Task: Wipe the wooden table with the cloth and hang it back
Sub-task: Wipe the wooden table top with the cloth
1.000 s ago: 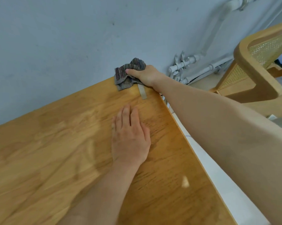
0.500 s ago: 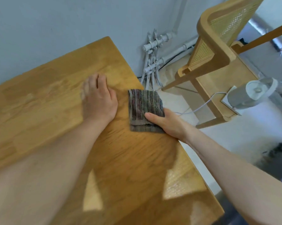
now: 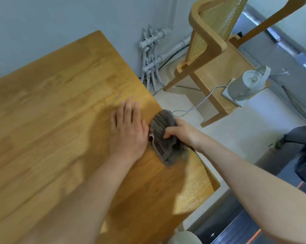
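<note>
The striped cloth (image 3: 161,138) lies bunched on the wooden tabletop (image 3: 52,111), right against its 3 o'clock edge, with one end spilling slightly over it. Its long axis runs roughly 12 to 6 o'clock, along that edge. The right hand (image 3: 183,132) reaches in from 4 o'clock and its fingers (image 3: 168,134) curl down over the cloth, gripping it. The left hand (image 3: 128,132) lies flat just at 9 o'clock of the cloth, fingers straight, together and pointing to 12, holding nothing. The right hand is plainly the working one. The stroke probably continues along the edge toward the near corner at 5 o'clock. No place to hang the cloth is in view. A cane-backed chair (image 3: 210,41) stands at 1 o'clock.
</note>
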